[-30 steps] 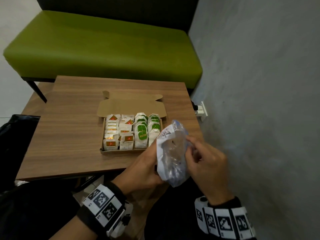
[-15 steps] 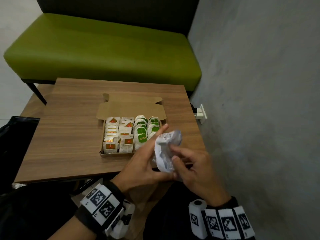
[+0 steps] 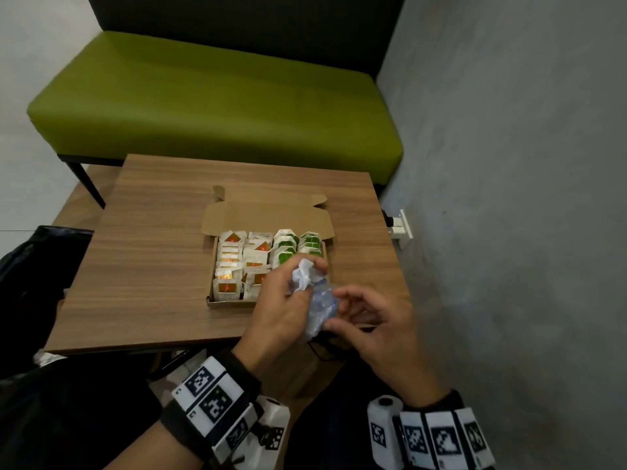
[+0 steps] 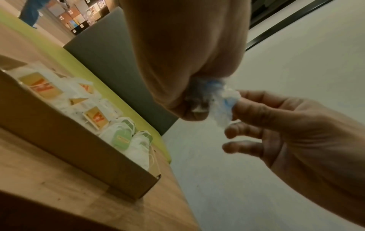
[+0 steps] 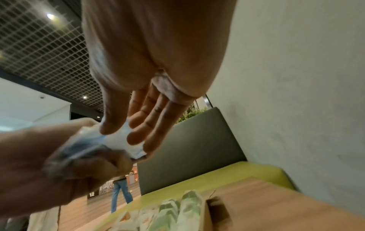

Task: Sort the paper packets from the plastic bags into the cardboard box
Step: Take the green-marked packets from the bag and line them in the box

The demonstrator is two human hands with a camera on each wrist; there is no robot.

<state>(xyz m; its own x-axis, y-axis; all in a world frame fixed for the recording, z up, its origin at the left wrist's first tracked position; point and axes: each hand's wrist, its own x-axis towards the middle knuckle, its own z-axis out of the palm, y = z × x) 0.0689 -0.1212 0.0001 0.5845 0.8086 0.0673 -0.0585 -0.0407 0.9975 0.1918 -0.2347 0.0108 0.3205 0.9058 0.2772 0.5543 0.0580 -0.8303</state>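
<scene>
An open cardboard box [image 3: 230, 302] on the wooden table [image 3: 152, 266] holds rows of paper packets, orange-labelled [image 3: 234, 262] on the left and green-labelled [image 3: 288, 249] on the right. Over the box's near right corner, my left hand [image 3: 307, 278] grips a crumpled plastic bag [image 3: 319, 307], bunched into a small wad. My right hand [image 3: 336, 308] pinches the bag's lower end between thumb and fingers. The left wrist view shows the bag [image 4: 221, 107] squeezed between both hands beside the box [image 4: 69, 140]. In the right wrist view the bag [image 5: 118, 140] lies under my right thumb and fingers.
A green bench [image 3: 217, 110] stands behind the table. A grey wall [image 3: 509, 198] with a socket [image 3: 400, 225] runs close along the right. A black bag [image 3: 30, 266] lies left of the table. A person [image 5: 120, 192] walks far off.
The plastic bag has gone from a loose, full shape to a tight wad. Both hands moved forward over the box's near right corner.
</scene>
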